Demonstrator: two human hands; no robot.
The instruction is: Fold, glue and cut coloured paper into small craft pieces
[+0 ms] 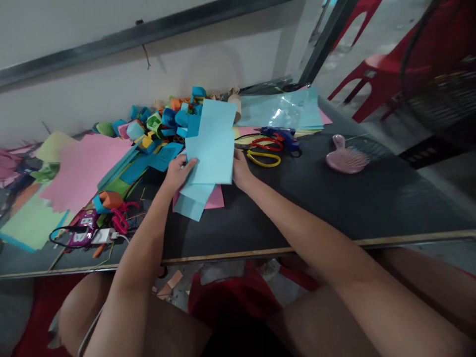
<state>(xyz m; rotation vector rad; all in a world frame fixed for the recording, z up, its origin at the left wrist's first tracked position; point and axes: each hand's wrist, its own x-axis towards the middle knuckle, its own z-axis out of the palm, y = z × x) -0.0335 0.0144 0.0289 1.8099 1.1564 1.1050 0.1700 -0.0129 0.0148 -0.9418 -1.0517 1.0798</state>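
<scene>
Light-blue sheet: the paper [213, 144] lies between the hands, its long axis running away from the person, the far end leaning slightly right.
Left hand: closed on the sheet's left edge, toward its near end, thumb on top [181, 173].
Right hand: against the right edge, fingers partly hidden by the paper, so how firmly it grips cannot be told [241, 169].
Nearer hand: neither clearly; each meets its own long edge.
Under the sheet: smaller light-blue pieces [193, 203] and a pink piece [216, 199] stick out toward the person, on the dark tabletop [316, 188].
Left of the hands: a spread of pink sheets [85, 168], with a purple device [85, 228] nearer the person.
Beyond the left hand: a heap of folded colored paper shapes [174, 118]; whether any hold something is too small to tell.
Beyond the right hand: red handles [266, 144] and a yellow handle [263, 165], then clear plastic [284, 113] over blue sheets; wrapped or merely covered, unclear.
Right of the hands: a pink hairbrush [347, 162], well apart.
</scene>
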